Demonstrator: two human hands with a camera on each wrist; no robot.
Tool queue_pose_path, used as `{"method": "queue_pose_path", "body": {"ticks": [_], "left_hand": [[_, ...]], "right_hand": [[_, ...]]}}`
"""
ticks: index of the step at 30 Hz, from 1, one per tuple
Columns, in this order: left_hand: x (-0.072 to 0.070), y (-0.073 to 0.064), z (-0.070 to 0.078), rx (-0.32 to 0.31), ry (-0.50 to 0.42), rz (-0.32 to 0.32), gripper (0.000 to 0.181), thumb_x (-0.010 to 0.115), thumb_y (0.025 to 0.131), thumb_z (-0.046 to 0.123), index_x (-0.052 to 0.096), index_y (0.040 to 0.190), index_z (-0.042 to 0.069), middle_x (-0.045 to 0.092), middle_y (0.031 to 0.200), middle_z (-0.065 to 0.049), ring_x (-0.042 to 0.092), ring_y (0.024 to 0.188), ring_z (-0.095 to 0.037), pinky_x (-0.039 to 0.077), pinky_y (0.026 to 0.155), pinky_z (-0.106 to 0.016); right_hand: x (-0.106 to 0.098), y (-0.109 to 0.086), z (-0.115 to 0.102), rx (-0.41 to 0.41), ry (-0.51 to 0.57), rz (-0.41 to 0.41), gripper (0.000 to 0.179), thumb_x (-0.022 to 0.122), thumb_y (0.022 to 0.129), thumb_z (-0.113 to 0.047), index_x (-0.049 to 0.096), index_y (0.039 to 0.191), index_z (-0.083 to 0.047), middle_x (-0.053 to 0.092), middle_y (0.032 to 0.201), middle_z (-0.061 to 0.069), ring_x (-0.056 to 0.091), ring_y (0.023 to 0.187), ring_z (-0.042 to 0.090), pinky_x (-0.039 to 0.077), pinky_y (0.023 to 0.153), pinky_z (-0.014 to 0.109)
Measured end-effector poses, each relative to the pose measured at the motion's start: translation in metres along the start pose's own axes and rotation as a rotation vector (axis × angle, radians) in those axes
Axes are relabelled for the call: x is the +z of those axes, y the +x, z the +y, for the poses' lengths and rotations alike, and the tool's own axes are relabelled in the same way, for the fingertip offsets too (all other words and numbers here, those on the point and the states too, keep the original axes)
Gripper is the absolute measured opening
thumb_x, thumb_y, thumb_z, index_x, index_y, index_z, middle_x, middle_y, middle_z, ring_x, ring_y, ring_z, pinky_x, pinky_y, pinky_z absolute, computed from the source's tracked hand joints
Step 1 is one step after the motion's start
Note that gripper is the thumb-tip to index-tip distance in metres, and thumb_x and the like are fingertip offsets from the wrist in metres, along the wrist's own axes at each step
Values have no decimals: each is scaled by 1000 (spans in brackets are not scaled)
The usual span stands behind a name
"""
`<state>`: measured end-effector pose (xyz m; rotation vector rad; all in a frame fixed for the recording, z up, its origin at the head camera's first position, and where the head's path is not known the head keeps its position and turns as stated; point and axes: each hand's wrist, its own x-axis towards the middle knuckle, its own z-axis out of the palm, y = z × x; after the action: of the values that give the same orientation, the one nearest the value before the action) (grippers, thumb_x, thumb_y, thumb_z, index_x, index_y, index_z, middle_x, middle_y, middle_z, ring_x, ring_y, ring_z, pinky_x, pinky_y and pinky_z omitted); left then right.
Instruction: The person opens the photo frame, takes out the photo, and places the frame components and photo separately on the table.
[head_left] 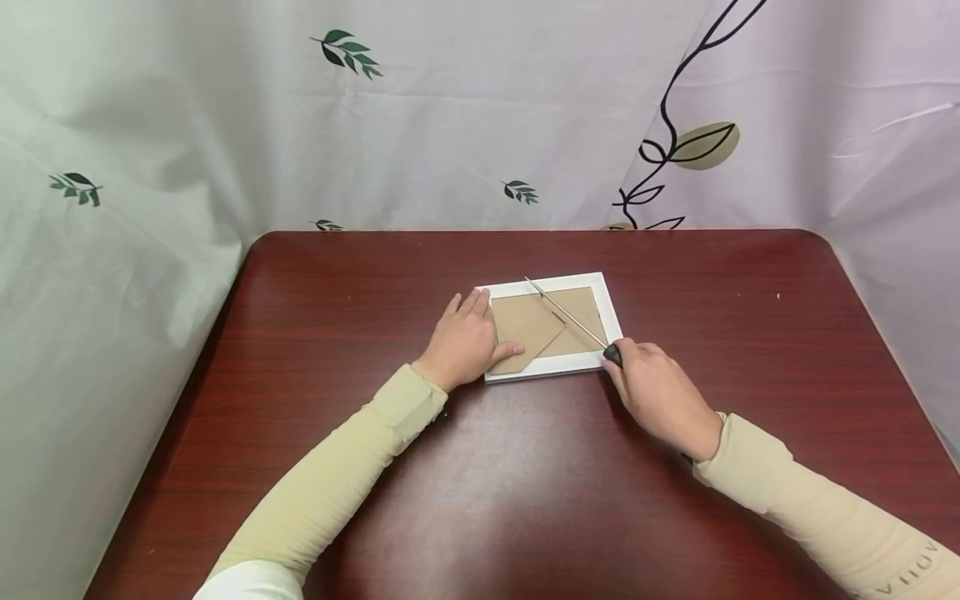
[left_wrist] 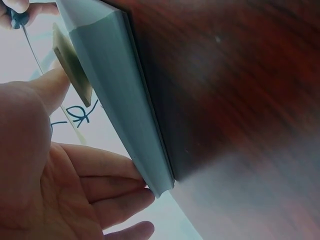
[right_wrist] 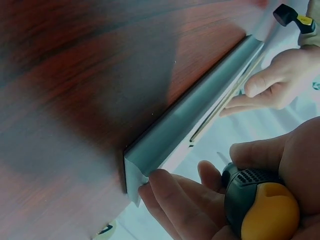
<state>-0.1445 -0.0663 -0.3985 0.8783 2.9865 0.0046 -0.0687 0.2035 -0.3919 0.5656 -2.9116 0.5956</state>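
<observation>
Right hand [head_left: 663,396] grips the screwdriver [head_left: 573,319], slanting far-left over the frame [head_left: 606,312]; left hand [head_left: 465,342], fingers extended, touches the frame's left end.

One frame [head_left: 573,361], one screwdriver [right_wrist: 262,205]

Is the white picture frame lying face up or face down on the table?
Face down: the white picture frame shows its brown backing board upward, with the angled stand flap on top.
</observation>
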Motion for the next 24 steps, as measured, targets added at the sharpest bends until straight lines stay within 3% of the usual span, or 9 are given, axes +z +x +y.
{"method": "queue_pose_path", "body": {"ticks": [12, 24], "left_hand": [[-2, 5, -2, -22, -36, -64, 86, 49, 98, 63, 53, 136, -14, 39, 154, -27, 35, 145, -36, 25, 119, -52], [-3, 8, -3, -27, -75, -70, 84, 50, 98, 62, 55, 135, -13, 37, 155, -26, 33, 147, -35, 23, 120, -52]], "right_hand": [[0, -3, -4, -4, 3, 1, 16, 61, 99, -12, 56, 93, 2, 60, 71, 9, 66, 88, 40, 54, 74, 55], [1, -4, -4, 3, 3, -8, 17, 61, 99, -12, 57, 94, 3, 62, 74, 11, 66, 91, 41, 53, 77, 56]]}}
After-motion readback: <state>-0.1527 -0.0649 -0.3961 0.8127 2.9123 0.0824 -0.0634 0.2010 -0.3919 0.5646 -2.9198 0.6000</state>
